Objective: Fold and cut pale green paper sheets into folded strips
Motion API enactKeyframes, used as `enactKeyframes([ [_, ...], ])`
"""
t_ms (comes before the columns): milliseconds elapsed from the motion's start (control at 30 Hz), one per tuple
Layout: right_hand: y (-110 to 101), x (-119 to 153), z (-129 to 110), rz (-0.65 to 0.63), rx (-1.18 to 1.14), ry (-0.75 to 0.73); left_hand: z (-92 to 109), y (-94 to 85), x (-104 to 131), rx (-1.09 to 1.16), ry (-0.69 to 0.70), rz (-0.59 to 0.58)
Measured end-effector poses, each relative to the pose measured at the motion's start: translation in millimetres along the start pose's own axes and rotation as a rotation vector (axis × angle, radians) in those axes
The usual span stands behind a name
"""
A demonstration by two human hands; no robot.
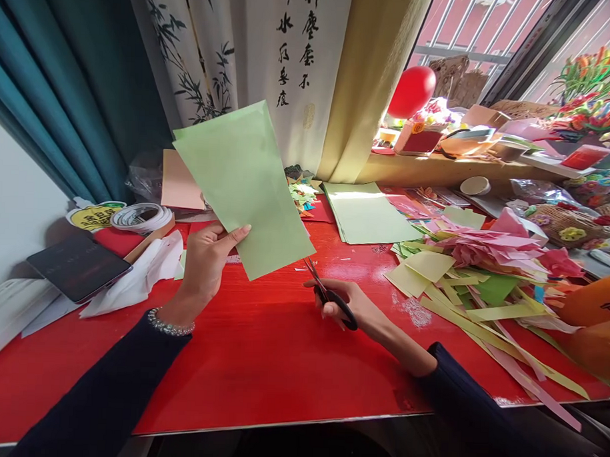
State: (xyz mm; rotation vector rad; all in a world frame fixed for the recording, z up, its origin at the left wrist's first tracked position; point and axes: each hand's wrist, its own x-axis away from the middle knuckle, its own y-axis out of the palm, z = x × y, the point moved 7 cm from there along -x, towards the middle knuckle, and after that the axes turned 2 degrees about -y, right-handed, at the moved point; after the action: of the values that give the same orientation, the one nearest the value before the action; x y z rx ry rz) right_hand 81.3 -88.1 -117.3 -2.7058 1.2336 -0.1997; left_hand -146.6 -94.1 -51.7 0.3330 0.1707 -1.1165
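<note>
My left hand (208,255) pinches the lower left edge of some light green paper (246,193), thumb on the front face. The paper is raised and tilted above the table; a second edge showing at its top left suggests more than one layer. In my right hand (342,303) is a pair of scissors (338,305) with black handles, the fingers wrapped round the loops. Their slightly parted blades point up at the paper's lower right corner. Whether the tips touch the paper I cannot tell.
A stack of pale green sheets (370,214) lies at the back of the red table (260,360). Yellow, green and pink paper scraps (473,274) heap up on the right. On the left are a black flat box (78,264), tape rolls (142,217) and crumpled white paper (138,276).
</note>
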Motion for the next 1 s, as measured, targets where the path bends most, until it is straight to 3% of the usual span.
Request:
enactKeyframes([
  [1000, 3.7, -1.2, -3.5, 0.026, -0.112, 0.017, -21.8, 12.8, 10.0, 0.057, -0.190, -0.094],
])
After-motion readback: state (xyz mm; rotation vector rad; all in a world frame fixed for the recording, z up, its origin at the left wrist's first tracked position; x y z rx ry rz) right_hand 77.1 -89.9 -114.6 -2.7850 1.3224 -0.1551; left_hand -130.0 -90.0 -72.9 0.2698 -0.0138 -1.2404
